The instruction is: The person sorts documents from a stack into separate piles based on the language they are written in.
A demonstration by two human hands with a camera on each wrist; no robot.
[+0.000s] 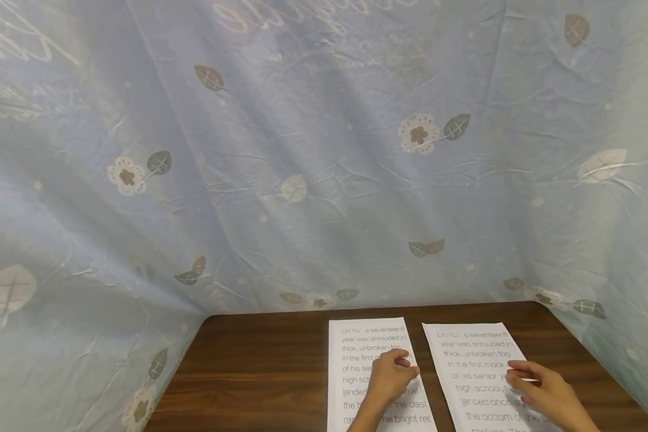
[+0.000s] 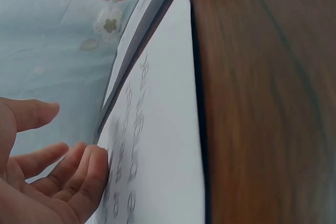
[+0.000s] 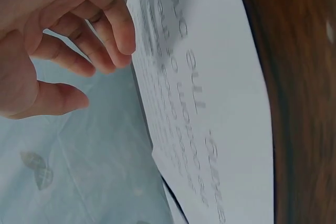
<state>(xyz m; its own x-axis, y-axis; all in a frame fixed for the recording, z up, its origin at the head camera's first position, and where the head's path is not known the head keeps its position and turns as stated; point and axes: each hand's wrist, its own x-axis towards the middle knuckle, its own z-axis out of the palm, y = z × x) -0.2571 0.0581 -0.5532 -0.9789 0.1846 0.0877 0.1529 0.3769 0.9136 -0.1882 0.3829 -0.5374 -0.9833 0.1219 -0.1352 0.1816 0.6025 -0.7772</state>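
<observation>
Two white printed sheets lie side by side on a dark wooden table. Over the left sheet (image 1: 337,384) is my left hand (image 1: 390,378), its fingers loosely bent and the thumb apart from them. In the left wrist view the fingertips of the left hand (image 2: 58,177) are right at the page's surface, with nothing between thumb and fingers. My right hand (image 1: 545,393) hovers over the right-hand edge of the right sheet (image 1: 470,384), fingers relaxed and slightly curved. The right wrist view shows the right hand (image 3: 79,40) holding nothing, close over the paper (image 3: 226,103).
The wooden table (image 1: 248,366) extends to the left of the sheets, and a narrow strip of it separates them. A pale blue curtain (image 1: 324,210) with leaf and flower prints hangs behind the table and along both sides.
</observation>
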